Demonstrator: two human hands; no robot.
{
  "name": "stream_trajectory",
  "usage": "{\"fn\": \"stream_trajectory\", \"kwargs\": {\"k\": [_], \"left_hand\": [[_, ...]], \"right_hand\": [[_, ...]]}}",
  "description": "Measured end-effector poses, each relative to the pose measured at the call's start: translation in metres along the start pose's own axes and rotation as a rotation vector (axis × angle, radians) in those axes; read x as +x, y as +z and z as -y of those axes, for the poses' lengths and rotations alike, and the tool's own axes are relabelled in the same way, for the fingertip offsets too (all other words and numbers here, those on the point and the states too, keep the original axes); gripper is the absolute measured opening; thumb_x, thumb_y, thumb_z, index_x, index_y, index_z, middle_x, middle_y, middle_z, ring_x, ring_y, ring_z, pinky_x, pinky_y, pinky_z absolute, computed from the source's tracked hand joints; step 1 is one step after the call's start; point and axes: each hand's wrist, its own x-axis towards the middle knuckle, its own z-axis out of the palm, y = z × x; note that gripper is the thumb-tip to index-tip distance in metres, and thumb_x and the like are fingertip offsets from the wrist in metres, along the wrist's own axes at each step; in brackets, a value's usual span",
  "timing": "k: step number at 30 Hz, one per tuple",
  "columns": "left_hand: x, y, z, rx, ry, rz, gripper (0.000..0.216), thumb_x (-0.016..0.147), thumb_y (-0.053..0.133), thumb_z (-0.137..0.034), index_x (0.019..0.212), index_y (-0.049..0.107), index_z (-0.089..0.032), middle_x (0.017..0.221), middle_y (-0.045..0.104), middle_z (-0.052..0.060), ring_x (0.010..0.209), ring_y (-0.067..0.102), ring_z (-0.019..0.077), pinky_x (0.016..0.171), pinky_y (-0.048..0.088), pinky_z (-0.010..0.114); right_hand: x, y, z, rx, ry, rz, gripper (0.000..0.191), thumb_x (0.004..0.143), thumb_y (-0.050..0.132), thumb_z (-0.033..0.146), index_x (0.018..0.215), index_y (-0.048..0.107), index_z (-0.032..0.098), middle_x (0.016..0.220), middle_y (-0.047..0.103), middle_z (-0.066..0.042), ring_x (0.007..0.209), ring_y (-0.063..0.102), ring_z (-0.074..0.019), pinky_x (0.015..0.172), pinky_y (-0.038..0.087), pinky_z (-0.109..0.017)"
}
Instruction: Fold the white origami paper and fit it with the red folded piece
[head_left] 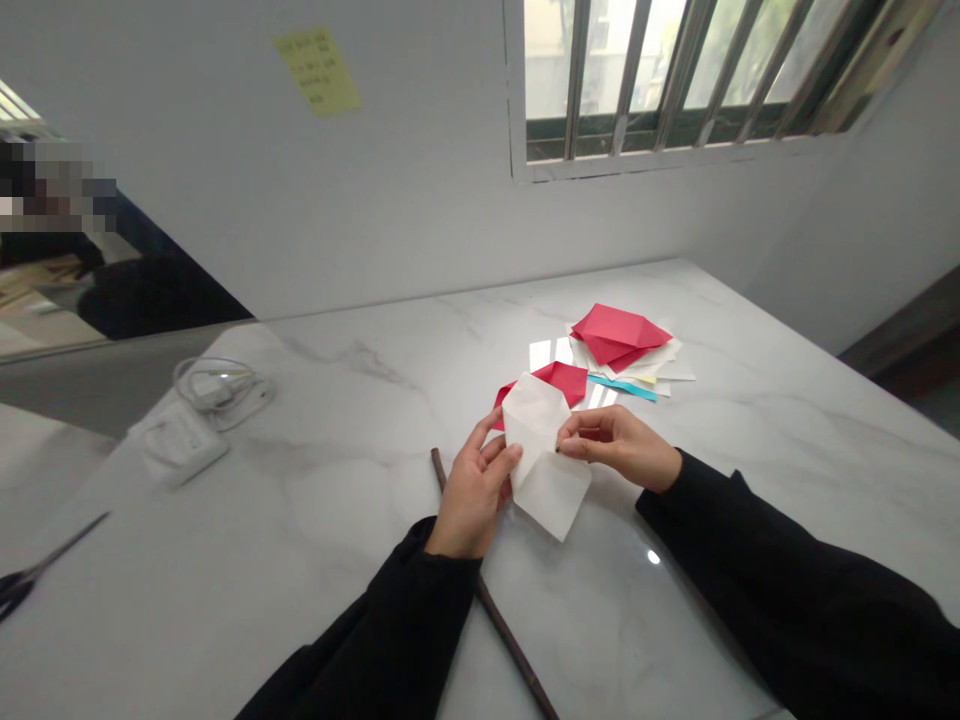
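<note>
Marble table (315, 500) — the bystanders

Beside the paper pile (630, 355) lies a red sheet (559, 380); far left of it a charger (202, 410), scissors (45, 570) — nearer, a dark stick (510, 640).

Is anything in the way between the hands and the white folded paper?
No. Both hands already grip it: the left hand pinches the white folded paper on its left edge, the right hand on its right. The red folded paper lies behind it, on the marble table.
</note>
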Motion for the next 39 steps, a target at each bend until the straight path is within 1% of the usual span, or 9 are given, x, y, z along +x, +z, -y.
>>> {"fn": "stream_trajectory", "kwargs": {"k": [6,9,12,15,21,25,33,36,39], "left_hand": [[-0.003,0.001,-0.001,0.223,0.159,-0.023,0.080,0.084,0.069,-0.025,0.157,0.034,-0.031,0.122,0.072,0.010,0.079,0.071,0.0171,0.067,0.055,0.025],[-0.005,0.001,-0.003,0.335,0.129,0.027,0.054,0.087,0.063,-0.029,0.139,0.056,-0.022,0.091,0.075,0.005,0.059,0.062,0.0132,0.055,0.048,0.022],[-0.006,0.000,-0.003,0.391,0.067,0.048,0.040,0.089,0.064,-0.041,0.122,0.065,-0.019,0.066,0.066,0.000,0.049,0.054,0.0125,0.048,0.041,0.021],[-0.005,0.000,-0.002,0.426,0.079,0.035,0.038,0.084,0.071,-0.048,0.110,0.067,-0.020,0.069,0.067,0.000,0.054,0.057,0.0147,0.051,0.042,0.023],[-0.001,-0.007,0.002,0.425,0.136,0.018,0.021,0.075,0.081,-0.037,0.084,0.071,-0.021,0.068,0.063,-0.001,0.056,0.054,0.0148,0.051,0.037,0.023],[0.001,-0.009,0.003,0.383,0.117,0.024,0.018,0.076,0.080,-0.034,0.085,0.072,-0.021,0.062,0.058,-0.002,0.054,0.048,0.0141,0.049,0.032,0.023],[0.004,-0.006,-0.001,0.300,0.042,0.035,0.032,0.084,0.069,-0.044,0.107,0.070,-0.022,0.080,0.066,0.001,0.064,0.055,0.0171,0.058,0.041,0.026],[0.010,-0.012,-0.001,0.273,0.061,-0.056,0.033,0.077,0.074,-0.037,0.106,0.069,-0.021,0.083,0.067,0.001,0.067,0.058,0.0171,0.061,0.044,0.026],[0.014,-0.019,-0.002,0.275,0.112,-0.126,0.036,0.075,0.074,-0.031,0.110,0.070,-0.021,0.086,0.067,0.001,0.069,0.059,0.0171,0.062,0.046,0.025]], "right_hand": [[-0.001,0.004,0.000,-0.103,-0.059,-0.007,0.030,0.081,0.080,0.044,0.081,0.072,0.016,0.076,0.065,-0.001,0.067,0.055,-0.0118,0.064,0.046,-0.026],[-0.001,0.006,0.000,-0.106,-0.072,0.000,0.029,0.082,0.079,0.043,0.082,0.071,0.016,0.079,0.065,-0.002,0.069,0.057,-0.0126,0.064,0.049,-0.026],[-0.001,0.008,0.000,-0.148,-0.100,0.010,0.028,0.083,0.077,0.043,0.081,0.071,0.016,0.079,0.066,-0.003,0.069,0.057,-0.0127,0.064,0.050,-0.026],[-0.001,0.010,-0.001,-0.199,-0.121,0.010,0.028,0.084,0.076,0.043,0.081,0.071,0.016,0.079,0.066,-0.003,0.069,0.057,-0.0132,0.064,0.050,-0.026],[-0.002,0.012,0.000,-0.169,-0.121,0.033,0.030,0.084,0.075,0.047,0.081,0.070,0.017,0.079,0.065,-0.003,0.070,0.059,-0.0141,0.067,0.053,-0.028],[-0.003,0.013,0.000,-0.134,-0.102,0.050,0.030,0.082,0.077,0.046,0.081,0.070,0.017,0.081,0.064,-0.002,0.071,0.059,-0.0137,0.068,0.056,-0.029],[0.000,0.002,-0.003,-0.141,-0.044,0.001,0.030,0.081,0.076,0.046,0.082,0.069,0.017,0.091,0.068,-0.005,0.077,0.062,-0.0150,0.064,0.052,-0.026],[0.000,-0.016,0.001,-0.371,-0.044,-0.014,0.025,0.082,0.075,0.043,0.078,0.072,0.018,0.102,0.072,-0.008,0.080,0.064,-0.0173,0.061,0.049,-0.027],[0.002,-0.032,0.000,-0.724,-0.085,-0.078,0.010,0.080,0.073,0.029,0.077,0.077,0.021,0.078,0.073,-0.004,0.066,0.060,-0.0162,0.064,0.046,-0.030]]}}
